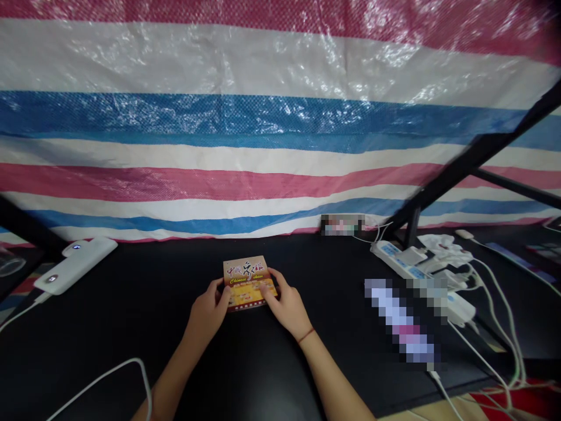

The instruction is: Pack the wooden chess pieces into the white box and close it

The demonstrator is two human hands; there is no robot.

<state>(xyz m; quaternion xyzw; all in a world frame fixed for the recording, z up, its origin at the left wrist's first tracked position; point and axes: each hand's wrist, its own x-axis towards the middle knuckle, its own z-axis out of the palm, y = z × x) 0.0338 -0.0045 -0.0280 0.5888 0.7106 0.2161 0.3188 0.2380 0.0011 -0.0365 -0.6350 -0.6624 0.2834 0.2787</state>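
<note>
A small Chinese chess box point(245, 283) with a tan top half and a yellow lower half is held between my two hands over the black table. My left hand point(211, 307) grips its left edge, the thumb lying on the front face. On the other side, my right hand point(287, 301) clasps the right edge, its thumb also across the front. The box looks closed, its printed face turned toward me. Fingers behind the box are hidden. A thin reddish band circles my right wrist.
A white power bank point(81, 266) with a cable lies at the left. On the right are a blurred phone-like device point(398, 321) and a white power strip point(394, 260) with plugs and cables. Behind the black table point(144, 280) hangs a striped plastic sheet point(219, 117).
</note>
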